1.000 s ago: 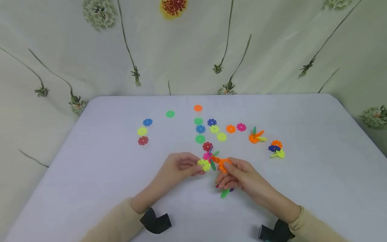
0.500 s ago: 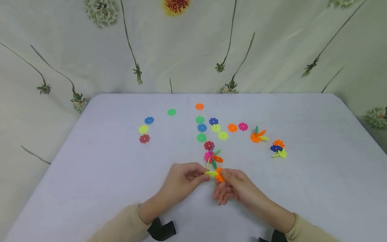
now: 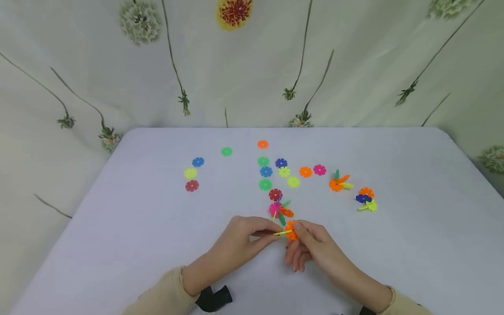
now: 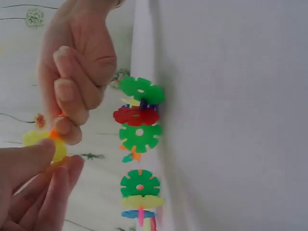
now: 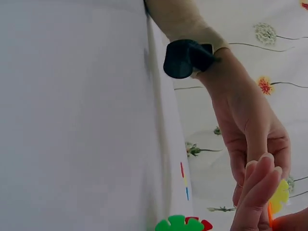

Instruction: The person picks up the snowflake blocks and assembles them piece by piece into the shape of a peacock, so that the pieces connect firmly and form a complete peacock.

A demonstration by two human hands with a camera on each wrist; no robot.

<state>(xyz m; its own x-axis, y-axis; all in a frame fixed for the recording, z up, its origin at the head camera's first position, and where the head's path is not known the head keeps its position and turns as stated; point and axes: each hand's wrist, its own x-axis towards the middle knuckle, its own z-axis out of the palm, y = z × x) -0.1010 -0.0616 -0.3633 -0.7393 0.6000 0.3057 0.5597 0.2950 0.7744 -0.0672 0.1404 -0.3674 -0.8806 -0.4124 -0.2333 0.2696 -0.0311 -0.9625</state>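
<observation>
In the head view my left hand (image 3: 244,238) pinches a yellow notched plastic disc (image 3: 280,233) between thumb and fingers, and the disc is turned edge-on. My right hand (image 3: 315,245) holds an orange notched disc (image 3: 290,226) between thumb and forefinger, its face towards me. The yellow rim meets the orange disc; how deep the slots engage cannot be told. Just beyond the hands lies a joined cluster of discs around a pink one (image 3: 275,209). The left wrist view shows the yellow disc (image 4: 31,139) partly behind the left thumb.
Loose discs lie farther back, among them a red (image 3: 192,186), a blue (image 3: 198,162) and an orange one (image 3: 263,144). Two joined clusters, one orange-centred (image 3: 336,185) and one with dark blue (image 3: 363,199), sit to the right. A black wrist mount (image 3: 214,299) hangs by the left sleeve.
The left hand has moved right and turned the yellow disc from face-up to edge-on, bringing it against the orange disc. Both hands have come slightly nearer the body.
</observation>
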